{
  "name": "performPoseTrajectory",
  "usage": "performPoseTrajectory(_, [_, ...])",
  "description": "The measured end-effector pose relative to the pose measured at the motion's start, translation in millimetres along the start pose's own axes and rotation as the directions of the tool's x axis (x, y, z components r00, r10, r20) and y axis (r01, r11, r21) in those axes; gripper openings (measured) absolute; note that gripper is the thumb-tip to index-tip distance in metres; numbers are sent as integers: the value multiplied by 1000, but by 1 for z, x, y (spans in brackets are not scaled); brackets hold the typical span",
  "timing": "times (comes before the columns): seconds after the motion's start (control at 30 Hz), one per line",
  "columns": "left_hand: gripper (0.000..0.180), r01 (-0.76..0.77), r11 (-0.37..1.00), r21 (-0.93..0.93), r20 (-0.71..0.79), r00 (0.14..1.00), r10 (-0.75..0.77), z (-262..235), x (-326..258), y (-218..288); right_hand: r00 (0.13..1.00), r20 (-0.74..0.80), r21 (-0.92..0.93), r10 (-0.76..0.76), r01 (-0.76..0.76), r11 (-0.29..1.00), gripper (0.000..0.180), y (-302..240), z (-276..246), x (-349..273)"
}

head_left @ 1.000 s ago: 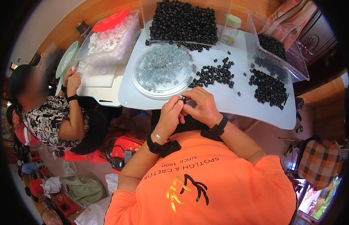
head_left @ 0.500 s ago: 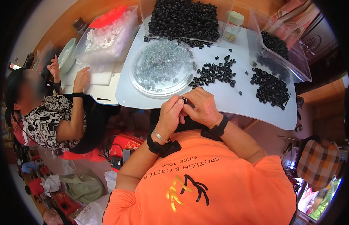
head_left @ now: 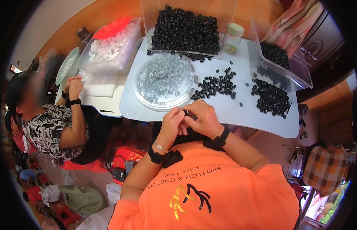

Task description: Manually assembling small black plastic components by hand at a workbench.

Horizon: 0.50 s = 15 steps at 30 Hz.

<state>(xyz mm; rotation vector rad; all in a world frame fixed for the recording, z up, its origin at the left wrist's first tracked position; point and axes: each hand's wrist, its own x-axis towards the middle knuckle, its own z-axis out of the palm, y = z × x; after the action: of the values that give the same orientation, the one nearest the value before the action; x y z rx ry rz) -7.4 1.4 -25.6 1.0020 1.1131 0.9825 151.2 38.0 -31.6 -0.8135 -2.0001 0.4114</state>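
My left hand [head_left: 172,125] and my right hand [head_left: 204,118] meet at the table's near edge, fingertips pinched together on a small black ring-shaped piece [head_left: 185,112]. Most of that piece is hidden by the fingers. Just beyond my hands, a round clear tray [head_left: 157,106] holds a heap of tiny, shiny, clear or silvery parts, too small to make out. Loose black ring-shaped pieces [head_left: 217,86] lie scattered to the tray's right. Another pile of black pieces [head_left: 271,97] lies farther right on the white table [head_left: 247,115].
Behind the tray, a clear box holds many black pieces [head_left: 186,32]; a lidded jar [head_left: 234,36] stands beside it. At right, another clear box [head_left: 301,74] leans tilted. A co-worker [head_left: 55,126] sits at left near a tub of white pieces [head_left: 126,57] and a pale green bowl [head_left: 73,57].
The co-worker's hands, apart before, have come together. The table scene sits slightly lower in view. My hands stay pinched together on the black piece.
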Motion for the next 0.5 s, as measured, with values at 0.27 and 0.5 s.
performPoseTrajectory(0.27, [28,-28,996,-90,5,1000,29,-8,-4,7,998,-52,66,-18,22,998,21,-29,-44,20])
performPoseTrajectory(0.5, [23,-66,995,-77,53,996,70,-4,11,11,979,-157,-160,-128,103,982,29,-57,-124,68])
